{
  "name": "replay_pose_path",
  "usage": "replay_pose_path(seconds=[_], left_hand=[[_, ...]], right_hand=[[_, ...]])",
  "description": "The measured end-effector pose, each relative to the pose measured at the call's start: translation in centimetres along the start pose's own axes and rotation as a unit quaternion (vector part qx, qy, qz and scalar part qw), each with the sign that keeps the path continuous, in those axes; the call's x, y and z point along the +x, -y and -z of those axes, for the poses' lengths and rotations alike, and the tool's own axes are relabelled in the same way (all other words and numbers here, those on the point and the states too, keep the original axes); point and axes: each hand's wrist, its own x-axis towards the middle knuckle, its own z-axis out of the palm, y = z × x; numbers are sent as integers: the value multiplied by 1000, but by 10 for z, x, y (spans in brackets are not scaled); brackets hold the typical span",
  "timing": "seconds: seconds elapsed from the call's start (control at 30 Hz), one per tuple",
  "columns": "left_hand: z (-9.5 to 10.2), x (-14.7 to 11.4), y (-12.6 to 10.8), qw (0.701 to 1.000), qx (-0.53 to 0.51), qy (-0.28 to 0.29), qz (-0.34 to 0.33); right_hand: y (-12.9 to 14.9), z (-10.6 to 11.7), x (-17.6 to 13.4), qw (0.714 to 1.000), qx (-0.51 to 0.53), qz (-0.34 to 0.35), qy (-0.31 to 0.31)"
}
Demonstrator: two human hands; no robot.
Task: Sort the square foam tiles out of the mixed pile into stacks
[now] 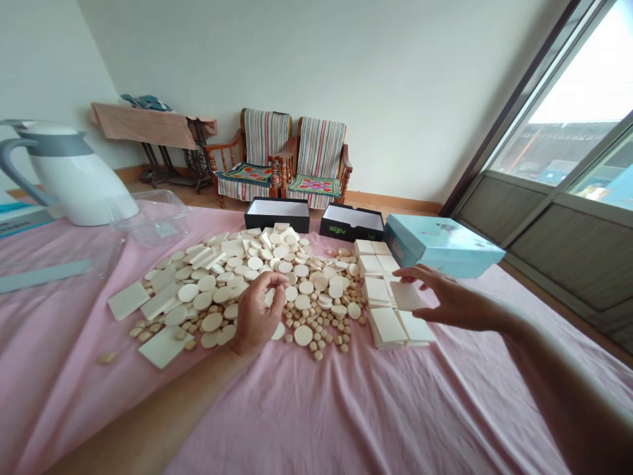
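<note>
My right hand (445, 300) grips a thin, pale square wooden piece (406, 297) by its edges, thumb at the near side and fingers at the far side. It hovers over two rows of stacked square pieces (376, 292). My left hand (260, 313) is closed, with fingers curled toward the thumb, over a loose heap of pale round wooden discs (211, 322). Whatever it may hold is hidden. Small wooden cubes (321, 323) lie scattered between the heap and the stacks. More loose square pieces (127, 301) rest at the heap's left side.
Two open black boxes (352, 231) and a light blue box (445, 244) stand behind the pieces. A white jug (74, 178) and a clear plastic container (151, 214) are at the left. A pink cloth (306, 415) covers the table. Two chairs (316, 152) stand beyond.
</note>
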Motion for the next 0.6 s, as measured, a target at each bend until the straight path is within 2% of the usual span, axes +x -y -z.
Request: replay_pose_path(seconds=[0.1,0.23,0.33,0.43,0.5,0.6], left_hand=[[0,0,0,1000,9,-3,2],[0,1,-1,1000,20,-5,1],[1,1,-1,999,28,-4,-14],[2,0,-4,996,43,12,-72],[1,-2,-12,988,56,58,-135],[-5,-4,-31,955,78,187,-217]], right_hand=[[-7,-7,-22,1000,10,-8,18],[-11,-18,-34,1000,24,-6,12],[1,-26,-28,997,43,-15,-61],[29,-35,-15,985,73,-15,-159],[49,-42,-5,973,93,-24,-211],[66,-49,8,949,106,-32,-294]])
